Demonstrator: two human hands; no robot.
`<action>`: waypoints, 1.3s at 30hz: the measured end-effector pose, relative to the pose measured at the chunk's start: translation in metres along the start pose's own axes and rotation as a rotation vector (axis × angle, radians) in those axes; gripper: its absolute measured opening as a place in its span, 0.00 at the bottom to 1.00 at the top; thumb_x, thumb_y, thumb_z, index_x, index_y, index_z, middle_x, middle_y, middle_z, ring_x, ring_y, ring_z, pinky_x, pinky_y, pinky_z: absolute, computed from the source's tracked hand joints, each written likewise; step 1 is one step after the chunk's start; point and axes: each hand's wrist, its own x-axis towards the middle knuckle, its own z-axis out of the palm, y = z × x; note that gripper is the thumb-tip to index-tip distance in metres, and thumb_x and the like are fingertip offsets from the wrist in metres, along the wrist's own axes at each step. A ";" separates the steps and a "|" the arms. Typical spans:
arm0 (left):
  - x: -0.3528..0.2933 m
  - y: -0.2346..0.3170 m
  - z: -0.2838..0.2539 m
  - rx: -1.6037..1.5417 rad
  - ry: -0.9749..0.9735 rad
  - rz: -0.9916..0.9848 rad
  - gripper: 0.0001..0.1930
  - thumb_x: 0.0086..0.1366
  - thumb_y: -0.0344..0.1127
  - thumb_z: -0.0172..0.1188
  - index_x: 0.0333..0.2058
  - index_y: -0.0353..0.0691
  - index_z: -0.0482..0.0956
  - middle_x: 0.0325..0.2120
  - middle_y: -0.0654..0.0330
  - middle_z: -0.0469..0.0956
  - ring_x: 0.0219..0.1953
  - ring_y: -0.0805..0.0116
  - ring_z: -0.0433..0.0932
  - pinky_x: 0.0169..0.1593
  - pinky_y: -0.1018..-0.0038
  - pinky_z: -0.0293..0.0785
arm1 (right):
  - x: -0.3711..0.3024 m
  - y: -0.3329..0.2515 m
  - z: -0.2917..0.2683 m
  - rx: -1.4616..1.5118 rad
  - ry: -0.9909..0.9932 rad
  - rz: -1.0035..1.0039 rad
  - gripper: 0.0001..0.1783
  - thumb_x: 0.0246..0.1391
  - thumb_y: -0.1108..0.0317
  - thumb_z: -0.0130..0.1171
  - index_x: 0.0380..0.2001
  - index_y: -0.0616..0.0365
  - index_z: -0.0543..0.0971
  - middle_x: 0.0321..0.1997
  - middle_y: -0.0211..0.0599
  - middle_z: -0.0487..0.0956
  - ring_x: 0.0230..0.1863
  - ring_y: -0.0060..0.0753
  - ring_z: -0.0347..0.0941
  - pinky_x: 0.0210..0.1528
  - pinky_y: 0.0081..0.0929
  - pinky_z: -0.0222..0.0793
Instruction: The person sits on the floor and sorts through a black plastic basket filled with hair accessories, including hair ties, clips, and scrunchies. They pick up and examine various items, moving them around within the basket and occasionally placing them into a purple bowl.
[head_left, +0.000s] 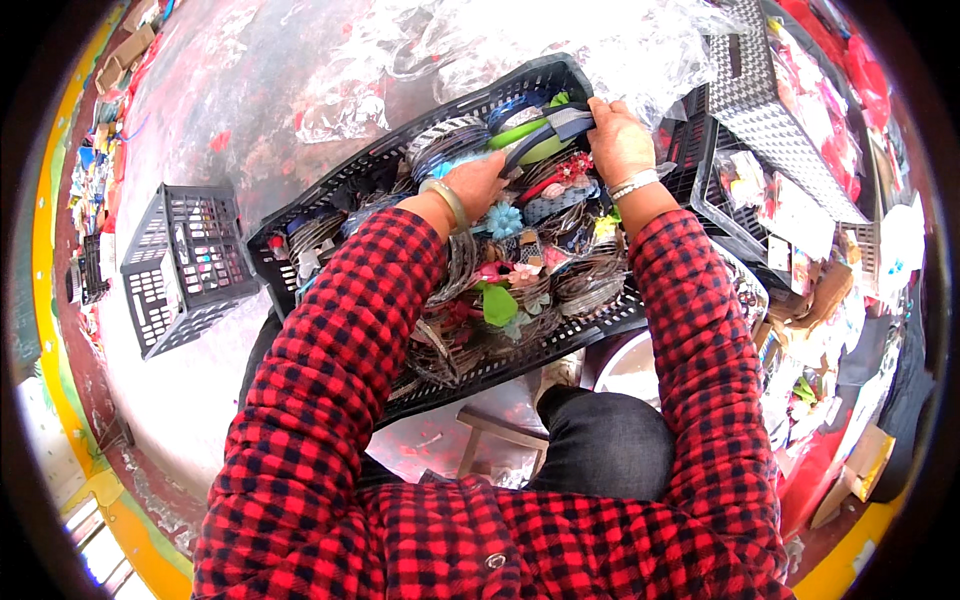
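A long black plastic crate [610,322] sits in front of me, packed with bundles of headbands. Between my two hands stretches a dark headband [568,124], over the far part of the crate. My left hand [474,188] has its fingers closed round one end. At the other end, my right hand [620,146] pinches the band by the crate's far right corner. A bright green headband [540,148] lies just beneath. Nearer me in the crate are a light blue fabric flower [504,220], a red beaded band [568,174] and a green leaf-shaped piece [498,304].
A smaller black crate [190,262] stands on the floor at left. Clear plastic bags [650,45] spread beyond the big crate. At right are a houndstooth box [765,110], another black crate [735,225] and piled packages. A pale bucket [632,368] and wooden stool [490,432] are near my knee.
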 end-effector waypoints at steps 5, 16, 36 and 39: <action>0.008 0.001 0.001 0.118 -0.089 -0.025 0.13 0.58 0.35 0.50 0.39 0.37 0.61 0.30 0.41 0.73 0.36 0.42 0.71 0.37 0.58 0.67 | 0.002 0.002 0.005 -0.022 0.039 -0.036 0.15 0.46 0.70 0.49 0.40 0.54 0.73 0.37 0.42 0.73 0.40 0.43 0.72 0.40 0.36 0.68; 0.007 0.003 -0.018 0.200 0.001 -0.039 0.10 0.56 0.31 0.51 0.35 0.34 0.62 0.30 0.42 0.72 0.36 0.43 0.71 0.39 0.58 0.67 | 0.001 0.001 0.003 -0.026 -0.019 0.020 0.12 0.45 0.66 0.52 0.35 0.55 0.72 0.35 0.42 0.75 0.37 0.45 0.73 0.38 0.37 0.69; 0.008 0.001 -0.007 0.114 0.207 0.079 0.11 0.54 0.32 0.54 0.34 0.35 0.64 0.27 0.46 0.74 0.37 0.46 0.71 0.39 0.59 0.66 | 0.001 -0.007 -0.017 -0.131 -0.061 0.100 0.14 0.43 0.64 0.55 0.37 0.50 0.73 0.33 0.39 0.76 0.36 0.44 0.74 0.35 0.38 0.69; 0.014 0.004 -0.008 0.076 0.172 0.032 0.10 0.55 0.30 0.53 0.34 0.35 0.63 0.26 0.44 0.73 0.33 0.43 0.72 0.35 0.58 0.67 | 0.005 -0.003 -0.016 -0.140 -0.045 0.095 0.16 0.42 0.63 0.57 0.39 0.49 0.73 0.33 0.38 0.76 0.35 0.43 0.74 0.34 0.37 0.69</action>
